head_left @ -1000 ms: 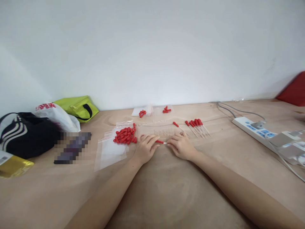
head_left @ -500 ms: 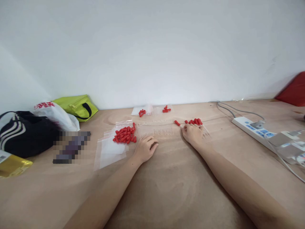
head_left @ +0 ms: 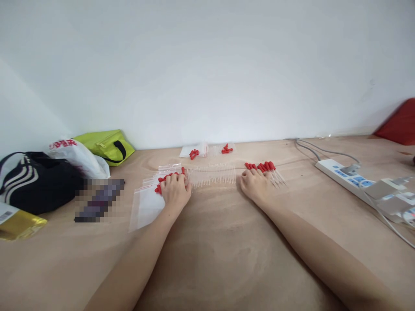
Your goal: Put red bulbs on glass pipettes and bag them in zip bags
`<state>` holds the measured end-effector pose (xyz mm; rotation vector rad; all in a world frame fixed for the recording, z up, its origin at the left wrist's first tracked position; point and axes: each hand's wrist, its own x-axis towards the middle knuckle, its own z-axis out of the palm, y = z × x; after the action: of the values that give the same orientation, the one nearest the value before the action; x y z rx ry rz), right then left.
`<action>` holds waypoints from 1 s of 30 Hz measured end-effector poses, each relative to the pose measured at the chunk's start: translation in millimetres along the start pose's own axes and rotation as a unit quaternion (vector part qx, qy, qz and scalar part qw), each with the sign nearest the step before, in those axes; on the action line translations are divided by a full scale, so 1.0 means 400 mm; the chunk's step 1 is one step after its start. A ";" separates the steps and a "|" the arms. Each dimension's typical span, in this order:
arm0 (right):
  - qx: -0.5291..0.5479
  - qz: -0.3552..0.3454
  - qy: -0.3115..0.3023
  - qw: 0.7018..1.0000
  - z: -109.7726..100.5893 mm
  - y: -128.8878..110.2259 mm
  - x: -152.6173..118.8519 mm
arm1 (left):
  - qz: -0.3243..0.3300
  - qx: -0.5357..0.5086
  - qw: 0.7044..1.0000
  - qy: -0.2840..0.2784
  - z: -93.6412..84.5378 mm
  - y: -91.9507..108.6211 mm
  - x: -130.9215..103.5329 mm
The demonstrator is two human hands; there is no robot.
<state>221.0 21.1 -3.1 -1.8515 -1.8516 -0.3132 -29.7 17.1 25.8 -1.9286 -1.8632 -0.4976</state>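
My left hand point(head_left: 176, 190) is over a pile of red rubber bulbs point(head_left: 158, 188) on clear zip bags point(head_left: 145, 207). Its fingers reach forward and down into the pile, with the thumb apart; the fingertips are partly hidden. To the right lies a row of clear, thin dropper tubes point(head_left: 212, 175), side by side. Beyond that row, my right hand point(head_left: 254, 183) rests on the table with curled fingers, at the left end of several droppers with red bulbs point(head_left: 267, 166). Their tapered tips point toward me. Whatever its fingertips pinch is hidden.
Two small bags with red-bulbed pieces point(head_left: 193, 154) lie near the wall. A white power strip point(head_left: 343, 172) with chargers and cables is at right. On the left are a black bag point(head_left: 42, 185), a white plastic bag point(head_left: 79, 157), a lime pouch point(head_left: 106, 144) and a blurred dark object point(head_left: 100, 201).
My left hand has moved left, from beside the tubes onto the bulb pile. The separate red-bulbed dropper at my right hand now lies against the others, and that hand has shifted slightly left.
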 end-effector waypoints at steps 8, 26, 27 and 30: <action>0.046 0.162 -0.107 0.980 0.037 -0.078 0.060 | -0.016 0.049 0.998 -0.024 0.012 -0.043 0.026; 0.082 0.034 -0.047 0.995 0.016 -0.062 -0.003 | 0.029 -0.037 0.997 0.059 0.002 -0.010 0.023; 0.088 0.006 -0.047 0.995 0.011 -0.055 -0.017 | 0.069 -0.071 0.994 0.055 -0.004 0.010 0.012; 0.102 -0.075 -0.057 0.990 -0.006 -0.027 -0.057 | 0.168 -0.161 0.973 0.009 -0.017 0.066 -0.030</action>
<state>209.9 -0.4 -10.6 -1.6276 -2.0221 -0.0676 -3.8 2.7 24.1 -2.3798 -1.4676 -0.7380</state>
